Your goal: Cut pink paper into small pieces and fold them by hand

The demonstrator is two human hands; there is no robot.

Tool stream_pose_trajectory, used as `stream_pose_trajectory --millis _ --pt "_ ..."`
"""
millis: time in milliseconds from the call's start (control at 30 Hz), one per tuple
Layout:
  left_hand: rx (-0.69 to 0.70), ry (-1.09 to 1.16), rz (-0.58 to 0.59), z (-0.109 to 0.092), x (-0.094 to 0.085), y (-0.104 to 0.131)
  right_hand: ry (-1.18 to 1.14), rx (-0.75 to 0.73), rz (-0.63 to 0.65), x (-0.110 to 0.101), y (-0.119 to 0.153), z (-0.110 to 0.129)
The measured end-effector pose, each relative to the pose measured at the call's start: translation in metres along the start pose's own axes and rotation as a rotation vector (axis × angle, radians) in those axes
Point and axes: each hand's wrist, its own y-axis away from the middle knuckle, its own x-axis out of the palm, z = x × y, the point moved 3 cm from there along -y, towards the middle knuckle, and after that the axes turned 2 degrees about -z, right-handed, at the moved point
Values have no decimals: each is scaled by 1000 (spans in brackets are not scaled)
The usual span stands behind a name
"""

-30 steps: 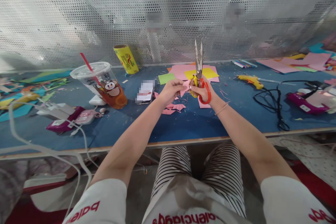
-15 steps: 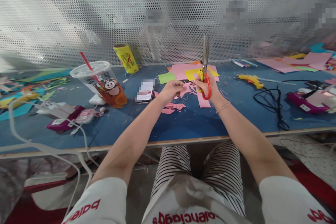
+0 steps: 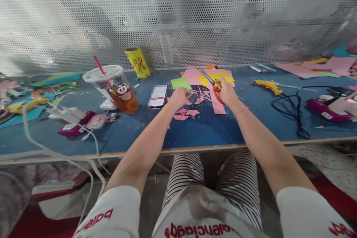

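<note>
My right hand (image 3: 226,91) grips a pair of scissors (image 3: 209,78) by their red and yellow handles. The blades point away to the left, over pink and yellow paper. My left hand (image 3: 180,97) is closed low over the table, fingertips pressed together. Whatever it may be pinching is too small or hidden to make out. Thin pink paper scraps (image 3: 205,96) lie between the hands. Larger pink offcuts (image 3: 187,113) are just in front of the left hand, and a pink paper strip (image 3: 218,106) runs beneath the scissor handles.
Left of my hands are a phone (image 3: 158,96), a drink cup with a red straw (image 3: 122,93) and a yellow tube (image 3: 138,63). Sheets of green paper (image 3: 180,83) and yellow paper (image 3: 227,77) lie behind. A yellow glue gun (image 3: 269,86) and black cable (image 3: 297,113) are at right.
The hands have parted from the pink piece they held between them. The scissors have swung from upright to pointing left. My left hand has drawn back slightly and closed up.
</note>
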Motion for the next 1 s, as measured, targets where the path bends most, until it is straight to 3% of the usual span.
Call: stream_pose_trajectory --millis 67,167,433,600,733,800,933,1000 --pt "78 -178 44 -1 -5 -1 1 -11 11 1 0 3" --pt "80 -334 191 -3 -8 -1 -20 -18 20 2 0 4" --pt "-13 -382 515 -26 5 14 -60 -61 8 0 2 11" --pt "40 -500 660 -22 15 21 -16 -50 28 0 4 16" --pt "43 -381 518 -21 14 16 -10 -44 35 -1 4 17" --pt "61 -263 413 -26 11 13 -33 -48 31 0 4 16" --pt "182 -170 317 -43 7 11 -111 -12 -4 4 1 8" --pt "141 -94 248 -46 5 11 -197 26 -9 9 0 4"
